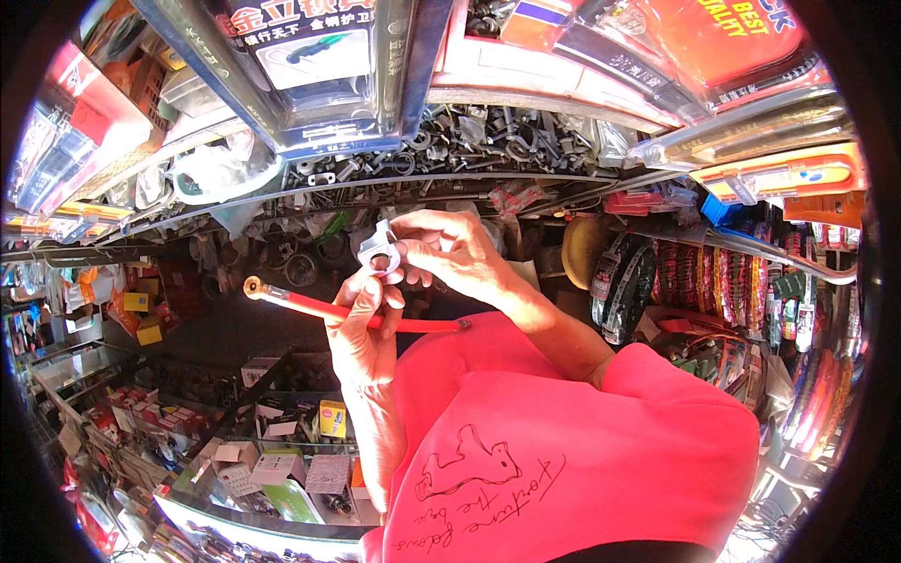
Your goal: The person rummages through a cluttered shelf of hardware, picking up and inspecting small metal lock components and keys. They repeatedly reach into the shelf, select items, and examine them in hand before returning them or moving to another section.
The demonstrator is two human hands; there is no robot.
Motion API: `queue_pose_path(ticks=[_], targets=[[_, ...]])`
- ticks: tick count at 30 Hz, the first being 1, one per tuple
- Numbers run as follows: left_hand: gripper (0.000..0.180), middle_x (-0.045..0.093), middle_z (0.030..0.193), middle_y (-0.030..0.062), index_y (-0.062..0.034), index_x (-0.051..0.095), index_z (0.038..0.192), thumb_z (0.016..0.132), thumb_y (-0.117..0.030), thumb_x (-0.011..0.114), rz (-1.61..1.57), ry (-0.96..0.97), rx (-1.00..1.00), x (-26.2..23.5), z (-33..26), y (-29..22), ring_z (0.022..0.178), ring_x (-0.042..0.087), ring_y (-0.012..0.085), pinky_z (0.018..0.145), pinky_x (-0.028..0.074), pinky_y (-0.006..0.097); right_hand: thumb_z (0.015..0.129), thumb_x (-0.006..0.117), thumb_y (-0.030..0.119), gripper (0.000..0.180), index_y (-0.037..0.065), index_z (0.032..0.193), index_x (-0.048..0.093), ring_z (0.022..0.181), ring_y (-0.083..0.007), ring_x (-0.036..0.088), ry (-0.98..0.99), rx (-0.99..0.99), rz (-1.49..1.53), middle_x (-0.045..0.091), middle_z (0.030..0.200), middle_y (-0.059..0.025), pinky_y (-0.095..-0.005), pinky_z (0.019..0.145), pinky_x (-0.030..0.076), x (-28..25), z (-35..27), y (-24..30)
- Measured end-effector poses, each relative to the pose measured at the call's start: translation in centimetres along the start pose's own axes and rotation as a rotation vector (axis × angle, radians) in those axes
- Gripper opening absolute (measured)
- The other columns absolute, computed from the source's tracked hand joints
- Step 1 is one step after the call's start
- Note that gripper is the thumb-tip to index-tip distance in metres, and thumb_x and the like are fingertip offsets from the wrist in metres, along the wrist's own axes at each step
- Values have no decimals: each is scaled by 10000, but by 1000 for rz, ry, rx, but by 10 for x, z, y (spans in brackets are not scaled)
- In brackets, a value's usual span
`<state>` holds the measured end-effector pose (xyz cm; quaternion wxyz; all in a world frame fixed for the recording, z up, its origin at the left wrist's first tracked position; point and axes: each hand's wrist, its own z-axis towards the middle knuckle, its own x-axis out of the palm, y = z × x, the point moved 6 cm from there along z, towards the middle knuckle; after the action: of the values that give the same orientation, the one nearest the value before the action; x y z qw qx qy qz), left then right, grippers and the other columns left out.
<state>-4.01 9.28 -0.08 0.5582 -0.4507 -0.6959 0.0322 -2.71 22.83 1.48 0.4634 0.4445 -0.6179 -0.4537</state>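
Observation:
My left hand (362, 324) is closed around a red rod (310, 302) that lies slantwise across the palm. The rod has a brass-coloured round end with a hole on the left and a dark tip near my shirt on the right. Above it, a small silvery metal fitting (368, 250) with a round hole is pinched in the fingers of my right hand (449, 249). The fingertips of my left hand come up close under the fitting; whether they also grip it, I cannot tell. Both hands are raised before my red shirt.
Loose bolts and metal parts (469, 141) fill a tray along the far shelf. A glass display case (225, 525) with boxes stands at lower left. On the right hang packaged goods (723, 281) and dark coils (619, 286). Large packages (319, 75) lie at the far side.

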Motion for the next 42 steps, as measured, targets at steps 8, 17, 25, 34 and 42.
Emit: queue_pose_path(ticks=[8, 17, 25, 34, 42], targets=[[106, 620, 846, 136, 6, 584, 917, 847, -70, 562, -25, 54, 33, 5, -1, 0, 616, 540, 110, 410, 322, 166, 851, 580, 75, 219, -24, 1046, 574, 791, -86, 573, 25, -153, -36, 623, 884, -54, -235, 691, 482, 4, -7, 35], [146, 613, 878, 138, -11, 566, 963, 863, -116, 555, -66, 90, 17, 10, -1, 2, 637, 563, 114, 388, 315, 156, 846, 572, 39, 202, -23, 1037, 578, 813, -95, 583, 3, -271, 0, 623, 898, -61, -237, 696, 487, 4, -7, 33], [287, 563, 966, 107, -42, 469, 1098, 886, -225, 529, -52, 129, 15, 6, 2, 3, 695, 544, 129, 371, 318, 161, 799, 617, 68, 143, -4, 922, 621, 582, -121, 596, -101, -462, -408, 617, 810, -89, -218, 474, 466, 5, -12, 44], [252, 574, 927, 75, -45, 476, 1080, 896, -213, 510, -58, 107, 1, 7, 1, 4, 734, 565, 139, 382, 318, 163, 798, 588, -4, 130, -6, 926, 613, 628, -121, 605, -75, -423, -436, 623, 818, -96, -226, 517, 466, 9, -16, 54], [445, 557, 995, 67, -56, 376, 1272, 867, -132, 543, 79, 127, 84, 14, -3, -6, 806, 585, 159, 384, 313, 154, 816, 597, 29, 93, -28, 888, 615, 623, -86, 581, -40, -205, -102, 614, 752, -56, -214, 531, 474, 5, -14, 40]])
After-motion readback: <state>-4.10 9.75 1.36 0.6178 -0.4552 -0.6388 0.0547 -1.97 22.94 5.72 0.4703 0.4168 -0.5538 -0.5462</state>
